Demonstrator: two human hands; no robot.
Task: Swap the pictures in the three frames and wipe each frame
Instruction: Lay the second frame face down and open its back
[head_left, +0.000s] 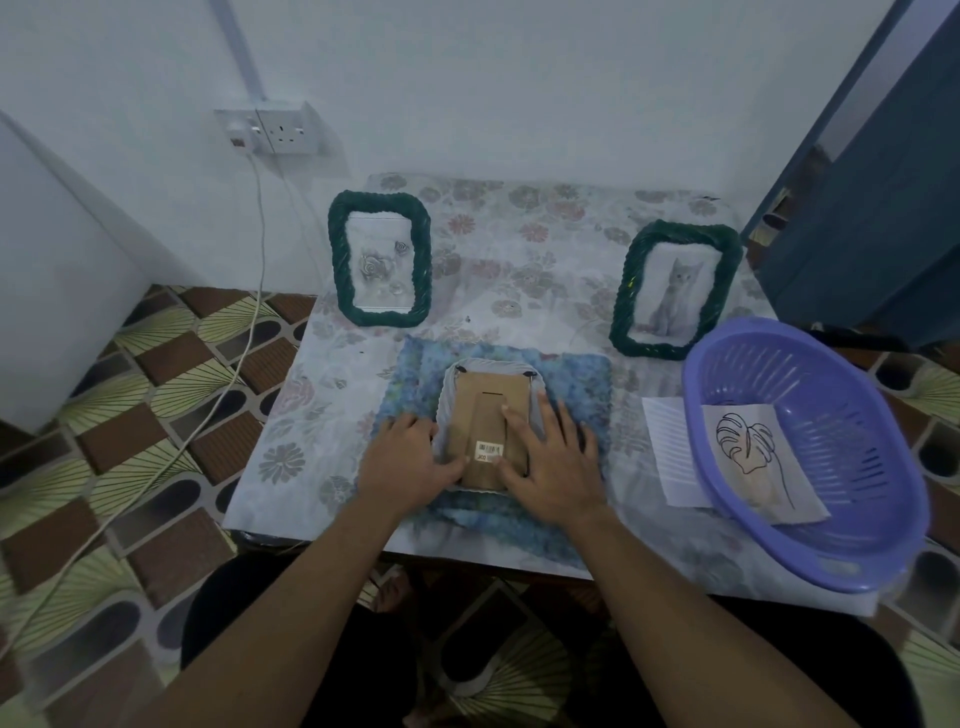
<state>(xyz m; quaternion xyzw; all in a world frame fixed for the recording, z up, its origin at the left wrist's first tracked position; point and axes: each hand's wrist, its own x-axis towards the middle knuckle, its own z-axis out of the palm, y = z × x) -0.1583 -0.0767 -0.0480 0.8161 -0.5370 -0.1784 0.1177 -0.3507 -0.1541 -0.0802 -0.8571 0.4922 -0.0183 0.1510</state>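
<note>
Head view. A pale frame (484, 410) lies face down on a blue cloth (582, 379) spread at the middle of the table's (519, 218) near edge. Its brown backing board faces up, with a barcode sticker near the bottom. Two small dark clips show at the upper corners of the back.

The left hand (410, 457) lies over the frame's left rim, with the thumb reaching onto the backing board beside the sticker. Its fingers are lightly bent but do not clasp anything. The right hand (550, 462) rests flat and spread on the right side, with the forefinger on the board and the other fingers over the rim and cloth.

Two green woven frames stand upright further back. The one holding a rose picture (379, 260) stands towards the far left corner. The one holding a cat picture (675, 291) stands towards the right edge.

A purple basket (841, 405) sits at the near right corner, overhanging the edge. A loose leaf drawing (753, 457) lies inside it, and a white sheet (670, 452) lies partly beneath it.

The job looks to be in its early part. One picture is out and lying loose, and both green frames hold theirs. Whether the face-down frame now has a picture behind its board cannot be told. Nothing shows whether any frame has been wiped. The cloth serves here as a pad under the frame. At least the two green frames seem left to open, refill and wipe.
</note>
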